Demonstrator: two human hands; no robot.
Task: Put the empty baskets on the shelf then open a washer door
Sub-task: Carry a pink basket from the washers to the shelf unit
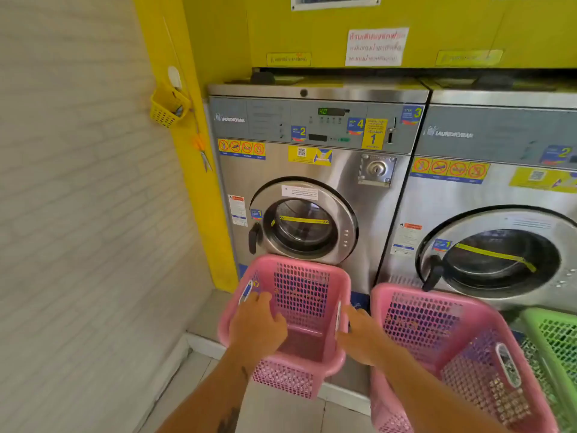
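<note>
- The left hand [257, 328] and right hand [359, 335] clamp the 2 long rims of the left pink basket [301, 295], apparently to lift it clear for shelving.
- It hangs tilted before the left washer door [304, 225], which is closed.
- Left fingers [262, 300] curl over the rim; the right fingers' hold cannot be made out.
- A second pink basket [452, 339] sits just beside, right.
</note>
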